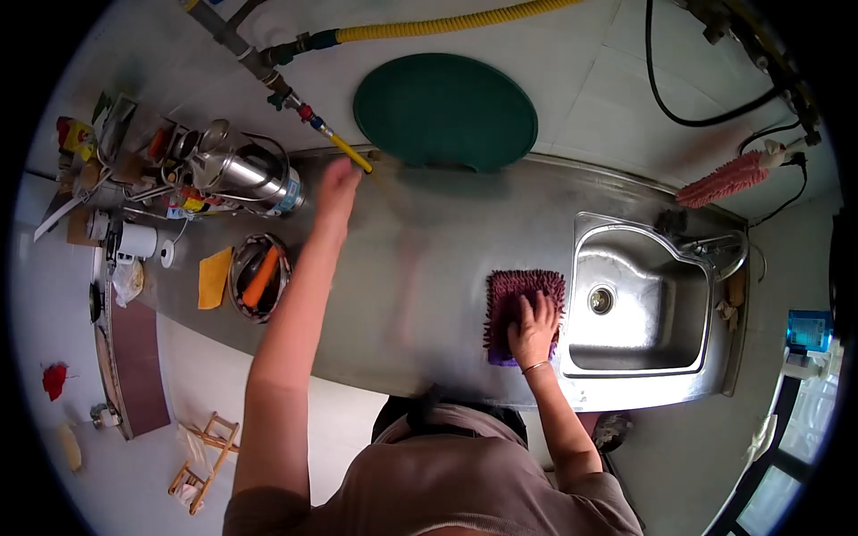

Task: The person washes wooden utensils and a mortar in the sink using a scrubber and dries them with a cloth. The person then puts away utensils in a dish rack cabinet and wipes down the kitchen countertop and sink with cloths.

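My left hand [337, 189] is over the back of the steel counter [402, 268], beside the lower end of a yellow hose [349, 152]. Its fingers look curled in, and I cannot make out anything inside them. On the right, my right hand [534, 326] lies with spread fingers on a maroon chenille cleaning cloth [502, 308], just left of the sink. The cloth is flat on the counter, with a purple edge showing at its front.
A steel sink [585, 268] with a faucet [728, 250] is at right. Against the wall leans a green oval board [445, 112]. Left of my forearm are a bowl [239, 299] holding an orange-handled item, a yellow cloth [214, 279] and a steel kettle [250, 174].
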Demonstrator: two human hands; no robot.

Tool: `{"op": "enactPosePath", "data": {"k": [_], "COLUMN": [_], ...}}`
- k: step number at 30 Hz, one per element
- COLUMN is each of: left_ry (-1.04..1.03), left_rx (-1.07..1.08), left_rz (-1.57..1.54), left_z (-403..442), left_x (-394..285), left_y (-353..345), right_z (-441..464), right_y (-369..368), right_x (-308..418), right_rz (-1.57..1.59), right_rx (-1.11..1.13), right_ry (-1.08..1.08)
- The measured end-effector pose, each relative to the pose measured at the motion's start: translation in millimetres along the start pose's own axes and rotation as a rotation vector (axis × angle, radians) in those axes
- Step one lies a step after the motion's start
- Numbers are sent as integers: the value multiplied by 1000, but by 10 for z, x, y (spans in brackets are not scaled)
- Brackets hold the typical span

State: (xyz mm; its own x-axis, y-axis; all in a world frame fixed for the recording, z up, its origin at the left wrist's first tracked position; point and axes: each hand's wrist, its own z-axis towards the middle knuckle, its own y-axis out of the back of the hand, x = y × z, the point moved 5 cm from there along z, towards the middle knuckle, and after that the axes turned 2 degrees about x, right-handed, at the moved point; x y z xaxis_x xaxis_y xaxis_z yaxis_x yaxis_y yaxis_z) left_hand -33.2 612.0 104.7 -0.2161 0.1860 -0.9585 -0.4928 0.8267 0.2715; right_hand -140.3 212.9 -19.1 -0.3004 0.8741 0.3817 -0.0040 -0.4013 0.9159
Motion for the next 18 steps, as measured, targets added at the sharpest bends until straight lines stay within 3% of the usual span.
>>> {"op": "enactPosePath", "data": {"k": [2,5,9,12,14,18], "left_ry": [-267,-649,-608,-754,-429,-685], "left_rx": [-87,-245,-180,-224,372,401], "left_rz": [196,500,533,618,507,361], "left_z": [494,966,1200,1146,1125,282], "left_x": [-263,-637,-739,-741,-612,-766], "left_y": [-116,-259,-398,-375,-444,-448], "right_z": [40,145,270,284,295,301], "right_y": [-88,-68,-152,-371,-339,-306], "right_x": [98,120,143,17,6,-253], "right_rz": [-95,-143,-189,-110,-102,250], "right_rx": [149,163,173,161,70,-15], "right_ry": [-58,-135,-176,-179,-150,-252]}}
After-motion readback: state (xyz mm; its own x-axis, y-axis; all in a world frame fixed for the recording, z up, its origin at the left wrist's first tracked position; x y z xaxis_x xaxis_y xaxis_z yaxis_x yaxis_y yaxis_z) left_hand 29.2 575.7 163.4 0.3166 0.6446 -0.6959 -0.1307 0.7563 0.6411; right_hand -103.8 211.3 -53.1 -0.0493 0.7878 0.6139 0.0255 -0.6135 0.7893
